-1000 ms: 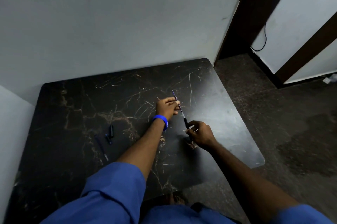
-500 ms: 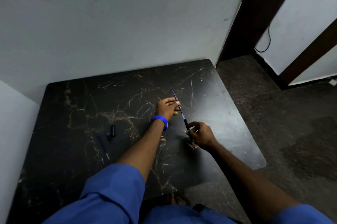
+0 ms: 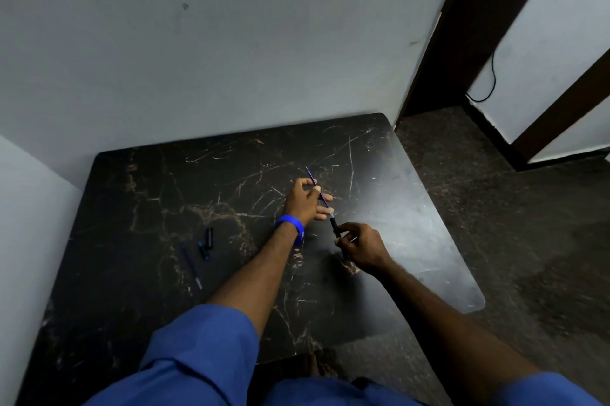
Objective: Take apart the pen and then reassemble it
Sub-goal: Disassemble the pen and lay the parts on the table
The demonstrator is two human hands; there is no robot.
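A dark marble table (image 3: 231,201) stands against a grey wall (image 3: 231,42).

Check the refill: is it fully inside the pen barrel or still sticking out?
Sticking out. Most of the thin refill shows beyond the dark barrel, pinched by the left hand; the right hand holds the barrel.

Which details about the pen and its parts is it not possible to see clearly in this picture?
- Head view: the pen barrel lower end is hidden inside the right hand.
- The refill tip and the join are too small; the left hand fingers cover part.
- Small parts on the table: too dark to identify.
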